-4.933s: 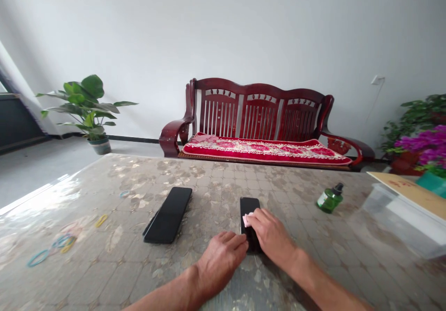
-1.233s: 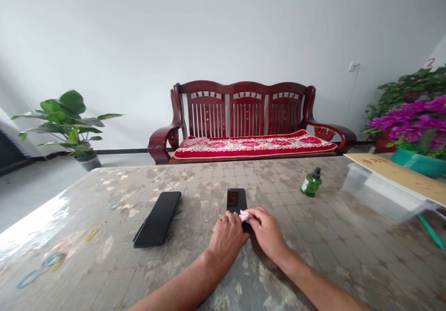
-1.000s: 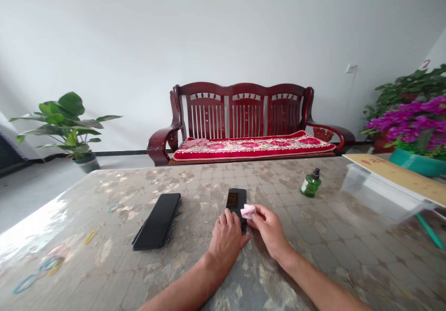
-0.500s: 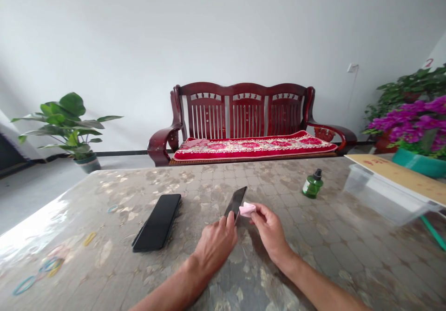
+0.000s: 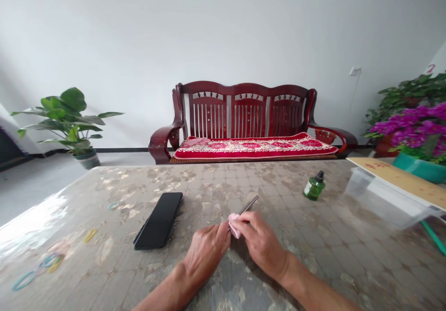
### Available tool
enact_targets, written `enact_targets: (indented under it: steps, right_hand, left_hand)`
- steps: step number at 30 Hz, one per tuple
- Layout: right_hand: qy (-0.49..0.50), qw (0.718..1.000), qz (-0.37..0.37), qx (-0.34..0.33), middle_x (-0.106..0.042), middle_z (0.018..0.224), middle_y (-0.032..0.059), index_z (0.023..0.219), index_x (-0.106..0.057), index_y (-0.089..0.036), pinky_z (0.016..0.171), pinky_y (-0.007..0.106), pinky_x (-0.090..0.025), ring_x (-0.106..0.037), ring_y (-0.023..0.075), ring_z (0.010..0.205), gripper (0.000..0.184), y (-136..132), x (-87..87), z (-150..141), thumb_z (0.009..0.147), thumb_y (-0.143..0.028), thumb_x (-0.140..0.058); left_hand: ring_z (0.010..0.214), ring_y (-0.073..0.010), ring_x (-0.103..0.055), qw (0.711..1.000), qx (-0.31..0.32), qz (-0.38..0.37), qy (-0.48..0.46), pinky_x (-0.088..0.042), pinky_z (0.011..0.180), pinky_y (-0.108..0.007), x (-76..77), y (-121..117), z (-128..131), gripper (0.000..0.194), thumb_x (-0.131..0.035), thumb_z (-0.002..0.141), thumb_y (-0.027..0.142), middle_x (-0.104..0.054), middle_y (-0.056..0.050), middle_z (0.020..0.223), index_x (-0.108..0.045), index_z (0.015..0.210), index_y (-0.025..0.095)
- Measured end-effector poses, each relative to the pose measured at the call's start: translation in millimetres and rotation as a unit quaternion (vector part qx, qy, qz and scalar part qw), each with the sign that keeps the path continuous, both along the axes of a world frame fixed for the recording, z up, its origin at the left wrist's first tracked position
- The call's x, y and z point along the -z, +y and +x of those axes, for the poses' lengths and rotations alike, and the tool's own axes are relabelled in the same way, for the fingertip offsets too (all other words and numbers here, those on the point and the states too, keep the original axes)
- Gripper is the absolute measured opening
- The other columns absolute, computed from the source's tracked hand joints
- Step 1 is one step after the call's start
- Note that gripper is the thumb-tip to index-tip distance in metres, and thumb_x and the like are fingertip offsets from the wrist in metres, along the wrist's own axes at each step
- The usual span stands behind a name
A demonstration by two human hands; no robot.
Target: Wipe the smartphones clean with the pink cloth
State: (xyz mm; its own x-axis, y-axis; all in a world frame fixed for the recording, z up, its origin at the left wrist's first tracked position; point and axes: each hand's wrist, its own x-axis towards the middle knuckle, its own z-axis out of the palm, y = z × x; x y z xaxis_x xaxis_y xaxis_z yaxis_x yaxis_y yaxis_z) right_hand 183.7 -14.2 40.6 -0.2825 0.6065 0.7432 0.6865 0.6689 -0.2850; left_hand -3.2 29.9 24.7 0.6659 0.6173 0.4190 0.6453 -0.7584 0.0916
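My left hand (image 5: 209, 246) is closed on the near end of a thin, dark phone (image 5: 250, 203), held tilted and seen almost edge-on. In my right hand (image 5: 263, 241) a crumpled pink cloth (image 5: 234, 225) is pinched between thumb and fingers. The cloth is pressed against the phone close to my left fingertips, and my fingers hide much of the phone. To the left of my hands, a larger black phone (image 5: 158, 220) lies flat on the table, with another dark edge showing along its left side.
Coloured rubber bands (image 5: 43, 267) lie on the patterned tabletop (image 5: 118, 278) at left. A green bottle (image 5: 314, 186) with a black cap stands at right. Farther right are a clear plastic box (image 5: 379, 199) and purple flowers (image 5: 414, 125) in a teal pot. Behind stands a wooden bench (image 5: 245, 111).
The phone has turned from showing its dark face to nearly edge-on. My right hand has moved left and brought the pink cloth onto the phone.
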Motion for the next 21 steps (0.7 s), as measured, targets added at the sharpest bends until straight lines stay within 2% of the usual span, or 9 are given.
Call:
enact_targets:
  steps: [3,6,11,13,17,19,21]
  right_hand:
    - [-0.034,0.999,0.006,0.005,-0.066,0.109,0.0074,0.131,-0.058,-0.024,0.092,0.031,-0.055,-0.063,0.0178,0.103,0.036,2,-1.3,4,0.098,-0.012,-0.049]
    - [-0.04,0.998,0.016,0.037,-0.067,0.108,0.0072,0.125,-0.062,-0.024,0.091,0.032,-0.055,-0.063,0.0179,0.101,0.032,12,-0.8,19,0.099,-0.012,-0.047]
    - [-0.033,0.994,0.037,0.098,-0.066,0.104,0.0067,0.119,-0.065,-0.025,0.089,0.034,-0.054,-0.063,0.0194,0.097,0.034,26,2.0,40,0.098,-0.01,-0.043]
    - [-0.038,0.995,0.028,0.093,-0.066,0.106,0.0067,0.122,-0.064,-0.026,0.089,0.036,-0.054,-0.062,0.0199,0.097,0.036,24,2.5,37,0.098,-0.009,-0.042]
    - [-0.073,0.996,0.007,0.04,-0.067,0.111,0.0072,0.132,-0.059,-0.027,0.088,0.036,-0.055,-0.063,0.0201,0.099,0.038,11,0.7,17,0.099,-0.014,-0.047]
    - [-0.085,0.996,0.006,0.023,-0.068,0.112,0.0073,0.134,-0.058,-0.027,0.088,0.035,-0.055,-0.063,0.0202,0.098,0.038,6,-1.0,9,0.098,-0.015,-0.05]
    - [-0.084,0.996,0.007,0.021,-0.068,0.112,0.0071,0.133,-0.058,-0.028,0.088,0.035,-0.055,-0.063,0.0202,0.099,0.038,7,-2.2,10,0.098,-0.015,-0.051]
  left_hand:
    - [0.059,-0.0153,-0.067,0.999,0.013,0.032,-0.025,-0.048,0.057,-0.022,3.7,2,-2,0.02,-0.039,0.099,0.014,-0.067,0.003,0.068,-0.055,0.089,0.022]
    - [0.059,-0.0155,-0.068,0.998,0.012,0.052,-0.037,-0.048,0.057,-0.022,6.0,3,-4,0.018,-0.041,0.099,0.017,-0.068,0.003,0.069,-0.057,0.1,0.021]
    - [0.063,-0.0168,-0.07,0.999,0.001,0.027,-0.026,-0.05,0.061,-0.023,5.1,2,-5,0.02,-0.043,0.098,0.017,-0.071,0.001,0.072,-0.06,0.108,0.021]
    - [0.065,-0.017,-0.07,1.0,-0.01,0.01,-0.012,-0.051,0.063,-0.023,2.9,1,-4,0.021,-0.044,0.097,0.017,-0.072,0.001,0.074,-0.061,0.108,0.021]
    - [0.065,-0.0169,-0.07,1.0,-0.02,-0.003,0.01,-0.05,0.064,-0.023,-0.9,0,-1,0.02,-0.044,0.098,0.017,-0.071,0.0,0.072,-0.063,0.101,0.022]
    - [0.065,-0.0169,-0.07,1.0,-0.02,-0.008,0.012,-0.05,0.064,-0.023,-1.7,0,-1,0.021,-0.044,0.098,0.018,-0.07,0.0,0.071,-0.063,0.094,0.021]
    - [0.065,-0.0166,-0.07,1.0,-0.019,-0.013,0.005,-0.05,0.064,-0.022,-2.1,1,-3,0.02,-0.044,0.098,0.017,-0.071,0.0,0.072,-0.064,0.096,0.021]
